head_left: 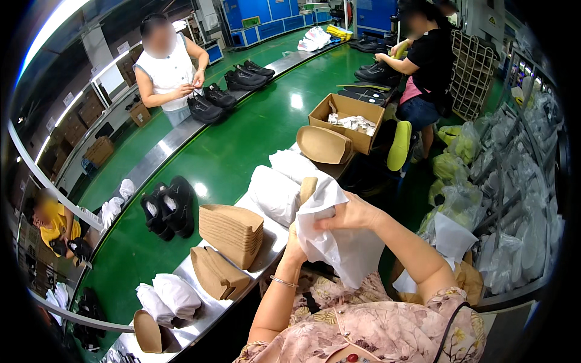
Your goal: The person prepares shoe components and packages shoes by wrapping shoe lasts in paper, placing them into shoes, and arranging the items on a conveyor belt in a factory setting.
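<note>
A crumpled sheet of white wrapping paper (321, 233) is between my hands, in front of my chest. My right hand (353, 213) is closed on its upper right side, with thumb and fingers pressed into the folds. My left hand (294, 247) grips the paper from the left; most of its fingers are hidden behind it. The rounded end of a brown cardboard piece (308, 189) shows above the paper. Whether it is inside the wrap I cannot tell. Just beyond lie white paper-wrapped bundles (273, 196) on the metal bench.
Stacked cardboard shoe inserts (233, 230) and more wrapped bundles (175, 294) stand on the bench to my left. Black shoes (169, 209) sit on the green conveyor (242, 142). Ahead is an open carton (369, 142); a rack of bagged items (514, 181) is at right. Co-workers handle shoes nearby.
</note>
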The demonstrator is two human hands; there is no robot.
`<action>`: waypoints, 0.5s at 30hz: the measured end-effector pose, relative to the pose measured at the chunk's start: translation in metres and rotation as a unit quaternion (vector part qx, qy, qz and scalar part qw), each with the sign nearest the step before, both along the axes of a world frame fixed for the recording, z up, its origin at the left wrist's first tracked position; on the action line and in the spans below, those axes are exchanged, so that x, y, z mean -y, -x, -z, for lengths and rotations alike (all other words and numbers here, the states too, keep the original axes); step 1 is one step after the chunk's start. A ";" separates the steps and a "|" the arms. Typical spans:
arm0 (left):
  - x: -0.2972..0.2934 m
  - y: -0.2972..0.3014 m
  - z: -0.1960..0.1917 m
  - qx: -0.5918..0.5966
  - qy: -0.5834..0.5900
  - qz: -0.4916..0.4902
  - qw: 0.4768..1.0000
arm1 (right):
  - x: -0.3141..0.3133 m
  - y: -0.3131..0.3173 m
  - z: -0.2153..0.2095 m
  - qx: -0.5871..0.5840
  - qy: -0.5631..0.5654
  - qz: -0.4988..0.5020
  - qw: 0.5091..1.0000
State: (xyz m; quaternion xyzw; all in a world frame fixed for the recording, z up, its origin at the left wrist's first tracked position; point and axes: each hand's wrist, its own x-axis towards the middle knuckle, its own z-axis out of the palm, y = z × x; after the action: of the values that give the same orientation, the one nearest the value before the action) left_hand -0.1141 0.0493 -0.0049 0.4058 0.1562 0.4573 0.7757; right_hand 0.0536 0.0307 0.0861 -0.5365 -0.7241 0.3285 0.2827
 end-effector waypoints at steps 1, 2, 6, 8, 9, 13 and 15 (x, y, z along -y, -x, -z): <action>0.000 0.000 -0.001 -0.021 -0.035 -0.006 0.999 | -0.003 -0.002 0.005 0.020 0.001 -0.001 1.000; 0.000 0.000 0.000 -0.012 -0.032 0.002 0.999 | -0.004 -0.004 0.009 0.012 0.019 -0.007 1.000; -0.002 0.002 0.005 0.023 -0.037 0.025 0.999 | -0.005 -0.008 0.006 -0.028 0.127 -0.035 0.991; -0.002 0.004 0.003 0.039 -0.025 0.035 0.998 | -0.004 -0.009 0.005 -0.057 0.144 -0.040 0.987; -0.002 0.005 0.001 0.045 -0.007 0.040 0.998 | -0.002 -0.009 0.007 -0.072 0.124 -0.038 0.989; 0.000 0.003 -0.005 0.057 0.100 0.027 0.993 | 0.000 -0.008 0.007 -0.144 0.151 -0.041 0.977; -0.002 0.008 -0.001 0.039 0.095 0.012 0.995 | -0.006 -0.008 0.023 -0.105 0.064 -0.032 0.992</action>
State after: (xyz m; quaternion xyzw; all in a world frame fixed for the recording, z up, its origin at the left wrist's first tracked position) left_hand -0.1221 0.0514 -0.0040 0.3139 0.1635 0.4469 0.8216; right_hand 0.0616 0.0367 0.0633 -0.4928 -0.6846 0.4379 0.3112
